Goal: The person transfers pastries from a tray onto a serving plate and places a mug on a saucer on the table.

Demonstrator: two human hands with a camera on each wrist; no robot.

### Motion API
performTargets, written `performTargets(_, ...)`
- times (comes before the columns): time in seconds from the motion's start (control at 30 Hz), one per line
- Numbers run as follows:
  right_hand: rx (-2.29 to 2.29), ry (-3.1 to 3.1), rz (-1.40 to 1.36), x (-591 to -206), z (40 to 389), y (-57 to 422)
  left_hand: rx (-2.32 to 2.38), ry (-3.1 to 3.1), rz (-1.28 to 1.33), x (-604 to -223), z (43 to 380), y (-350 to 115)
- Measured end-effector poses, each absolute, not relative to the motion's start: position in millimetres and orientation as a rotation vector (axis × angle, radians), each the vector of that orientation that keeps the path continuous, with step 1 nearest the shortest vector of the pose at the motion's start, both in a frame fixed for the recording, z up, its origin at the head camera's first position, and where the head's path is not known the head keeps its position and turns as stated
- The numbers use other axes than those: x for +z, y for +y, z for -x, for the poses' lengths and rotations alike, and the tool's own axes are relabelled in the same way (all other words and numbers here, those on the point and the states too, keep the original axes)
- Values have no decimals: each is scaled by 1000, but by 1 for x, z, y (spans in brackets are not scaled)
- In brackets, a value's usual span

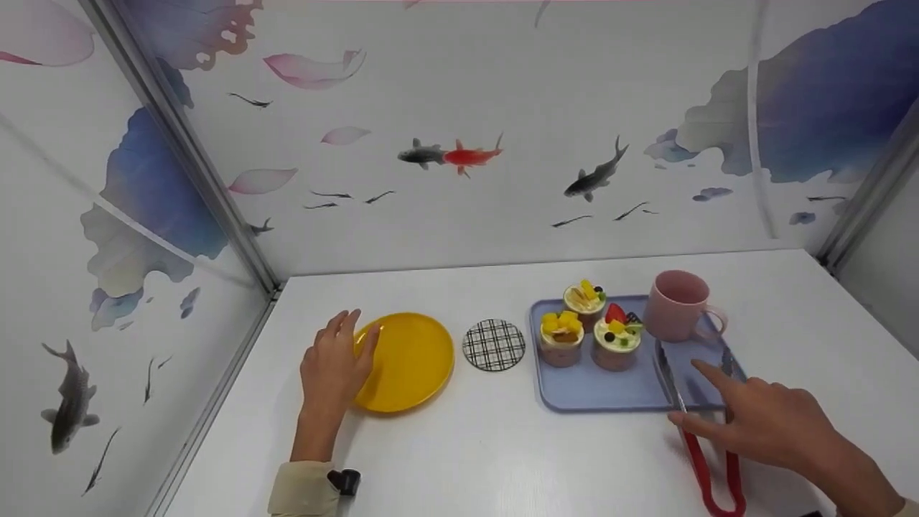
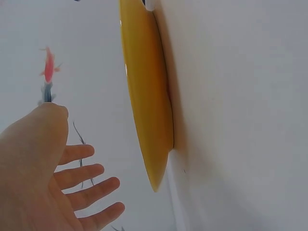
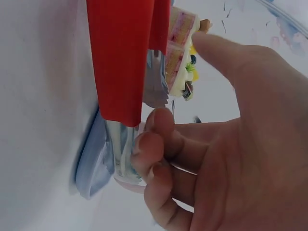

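Note:
My left hand [image 1: 334,366] hovers at the left rim of a yellow plate [image 1: 407,362], fingers extended and spread. In the left wrist view a gap shows between that hand and the plate [image 2: 149,96]. My right hand [image 1: 775,420] is over a pair of tongs with red handles [image 1: 698,459], its thumb and index finger apart on either side of them. The tongs' metal ends lie over a blue tray [image 1: 603,396]. Seen from the right wrist, the other fingers [image 3: 159,180] bend loosely close beside the tongs' metal arms, not wrapped round them.
Three small dessert cups [image 1: 616,348] topped with fruit stand on the tray's left side. A pink mug [image 1: 671,312] stands at its back right corner. Between plate and tray lies a round checked coaster [image 1: 494,345]. Printed panels [image 1: 459,215] border the white table behind and at the left.

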State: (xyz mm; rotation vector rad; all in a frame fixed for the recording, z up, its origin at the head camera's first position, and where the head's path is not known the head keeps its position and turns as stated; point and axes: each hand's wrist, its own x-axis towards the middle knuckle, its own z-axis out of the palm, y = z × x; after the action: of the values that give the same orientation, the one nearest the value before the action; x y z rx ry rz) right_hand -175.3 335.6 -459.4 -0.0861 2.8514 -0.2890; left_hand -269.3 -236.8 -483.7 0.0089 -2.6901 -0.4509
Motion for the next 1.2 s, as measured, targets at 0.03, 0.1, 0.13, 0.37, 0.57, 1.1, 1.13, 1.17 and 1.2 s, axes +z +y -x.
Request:
performTargets(0.03, -267, 2847, 79, -460, 175, 335, -445, -2690, -10, -483, 270, -238)
performTargets(0.1, -233, 2843, 70, -461, 174, 333, -442, -2684, -8, -482, 270, -239)
performTargets(0.13, -227, 2841, 68, -461, 173, 332, -443, -2684, -7, -482, 270, -239)
performTargets(0.37, -242, 2817, 58, -462, 172, 331, -478, -2704, -10, -479, 271, -240)
performTargets(0.57, -248, 2822, 47, -465, 174, 335, -485, -2698, -4, -480, 269, -244)
performTargets(1.1, -528, 2737, -26, -472, 182, 340, -618, -2872, -83, -485, 262, -253)
performTargets(1.13, -532, 2739, -27, -472, 182, 341, -634, -2884, -91, -485, 262, -253)
performTargets(1.17, -533, 2741, -28, -472, 181, 342, -650, -2895, -100, -485, 262, -253)
performTargets(1.2, -530, 2743, -27, -472, 181, 343, -664, -2908, -107, -485, 262, -253)
